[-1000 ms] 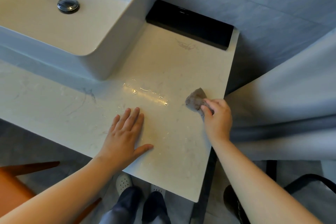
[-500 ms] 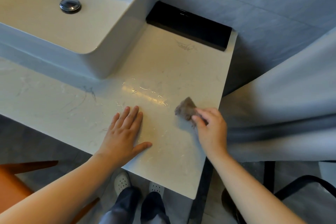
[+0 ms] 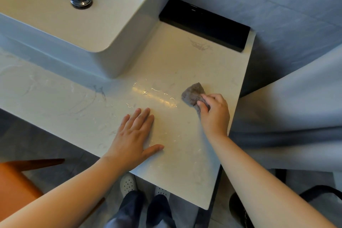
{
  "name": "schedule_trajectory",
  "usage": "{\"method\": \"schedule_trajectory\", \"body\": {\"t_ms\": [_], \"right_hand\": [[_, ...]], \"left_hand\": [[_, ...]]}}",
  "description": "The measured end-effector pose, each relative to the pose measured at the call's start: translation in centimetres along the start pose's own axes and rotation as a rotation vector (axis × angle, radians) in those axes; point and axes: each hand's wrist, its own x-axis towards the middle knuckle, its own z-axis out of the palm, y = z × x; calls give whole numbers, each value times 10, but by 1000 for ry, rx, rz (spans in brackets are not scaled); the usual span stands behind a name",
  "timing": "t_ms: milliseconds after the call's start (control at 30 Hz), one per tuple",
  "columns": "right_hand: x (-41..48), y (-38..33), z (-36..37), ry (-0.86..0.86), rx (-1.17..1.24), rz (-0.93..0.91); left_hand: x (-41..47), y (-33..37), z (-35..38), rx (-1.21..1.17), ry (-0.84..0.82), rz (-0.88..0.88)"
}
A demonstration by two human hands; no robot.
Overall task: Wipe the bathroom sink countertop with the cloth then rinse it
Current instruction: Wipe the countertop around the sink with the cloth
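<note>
Countertop (image 3: 185, 163), pale veined stone, near edge: your left hand (image 3: 133, 139) lies flat, palm down, fingers straight and together, thumb splayed, holding nothing. Beyond, toward right edge: your right hand (image 3: 214, 114), fingers curled, grips grey cloth (image 3: 192, 92), bunched, pressed on stone. Between hands, slightly farther: wet glinting streaks (image 3: 153, 94). Farther left: white vessel sink (image 3: 129, 48), chrome drain plug (image 3: 81, 0). Rear: black block (image 3: 203, 24) against grey wall (image 3: 277, 5).

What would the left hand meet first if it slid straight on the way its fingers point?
The left hand would cross the wet streak on the countertop, then probably reach the black box at the back. The cloth gripped by the right hand lies just right of that line and might get brushed.
</note>
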Motion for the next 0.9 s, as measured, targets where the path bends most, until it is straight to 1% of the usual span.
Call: {"method": "schedule_trajectory", "body": {"t_ms": [133,267,300,333,467,533,600,700,767,900], "right_hand": [[-32,-12,1,-63,8,-77],[-50,-24,-2,-244,100,-62],[-48,-26,-4,-267,122,-58],[-43,-28,-7,-254,133,-55],[6,-33,-12,-71,93,-23],[33,-32,-4,-34,54,3],[47,-29,8,-34,34,50],[40,-31,27,-8,3,72],[23,-36,34,6,0,36],[-22,-46,39,-43,1,-58]], "left_hand": [[0,-16,-13,-33,91,-27],[-5,-40,-14,16,63,-91],[-5,-45,-15,28,54,-98],[-6,-50,-15,36,45,-104],[-6,-60,-18,60,16,-100],[-5,-64,-20,63,21,-127],[-3,-69,-24,38,37,-196],[-3,-79,-27,37,24,-216],[-4,-85,-26,46,1,-193],[-5,-89,-24,34,-8,-172]]}}
